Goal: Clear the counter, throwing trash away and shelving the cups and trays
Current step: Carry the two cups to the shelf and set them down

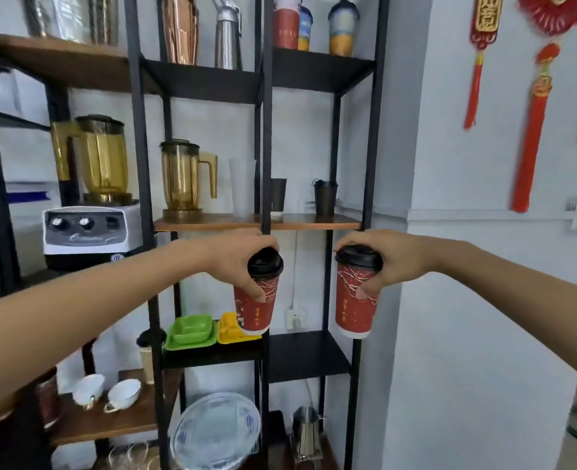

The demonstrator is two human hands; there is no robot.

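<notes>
The left hand (239,262) covers the near side of its red cup's (254,307) lid; the right hand (387,266) likewise hides the right rim of the other red cup (354,307). A shelf post (266,164) blocks part of the black cup (278,195). The print on both red cups is too small to read.

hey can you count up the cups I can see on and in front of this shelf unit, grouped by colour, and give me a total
Red cups with black lids, held: 2, one in the left hand, one in the right hand
Black cups, middle shelf: 2
White teacups, lower left: 2
Printed cups, top shelf: 3
Total: 9
</notes>
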